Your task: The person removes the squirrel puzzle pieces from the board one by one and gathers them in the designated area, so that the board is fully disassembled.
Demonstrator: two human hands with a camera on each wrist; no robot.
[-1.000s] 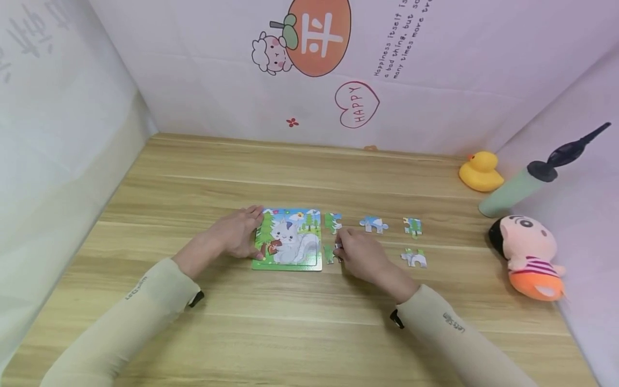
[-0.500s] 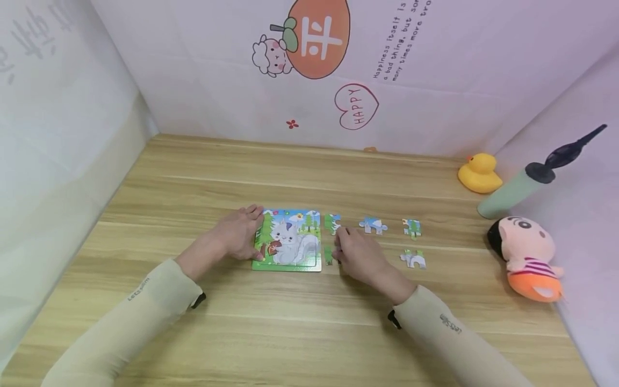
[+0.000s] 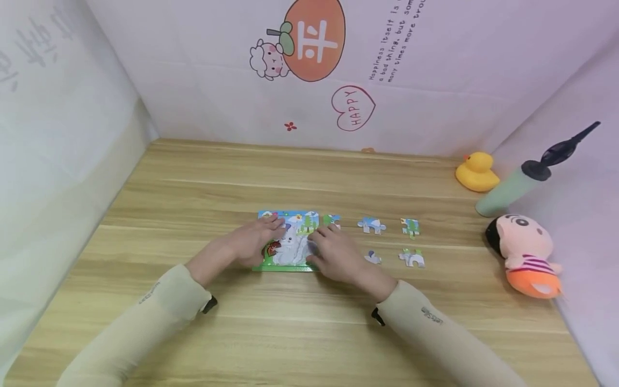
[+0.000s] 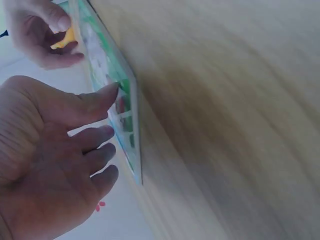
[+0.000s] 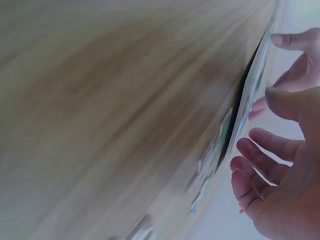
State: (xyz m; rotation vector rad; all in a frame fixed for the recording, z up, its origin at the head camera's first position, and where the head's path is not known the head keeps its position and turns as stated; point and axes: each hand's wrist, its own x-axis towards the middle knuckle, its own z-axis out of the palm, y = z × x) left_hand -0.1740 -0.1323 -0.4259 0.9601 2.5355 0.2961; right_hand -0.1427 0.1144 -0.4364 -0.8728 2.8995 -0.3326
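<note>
Left fingers: our left hand (image 3: 251,244) lies flat over the left part of the puzzle board (image 3: 290,257), its fingers (image 4: 97,137) loosely straight and spread, the thumb tip touching the board's edge; they grip nothing.
Right fingers: our right hand (image 3: 333,252) rests over the board's right edge, its fingers (image 5: 265,150) relaxed and a little apart, the tips at the board; whether they press a piece there we cannot tell.
Puzzle board: it lies flat on the tabletop (image 3: 300,172) right under and between both sets of fingers, with a white squirrel picture showing in the gap.
Loose pieces: just past the right fingertips sits a green piece (image 3: 332,219); further to the right lie a blue piece (image 3: 371,225), a small grey piece (image 3: 373,257), a tree piece (image 3: 410,227) and a white-and-green piece (image 3: 412,258), all apart from one another.
Far right of the fingers: a yellow rubber duck (image 3: 476,171), a pale green pump (image 3: 519,184) leaning on the wall, and a plush doll (image 3: 524,253).
</note>
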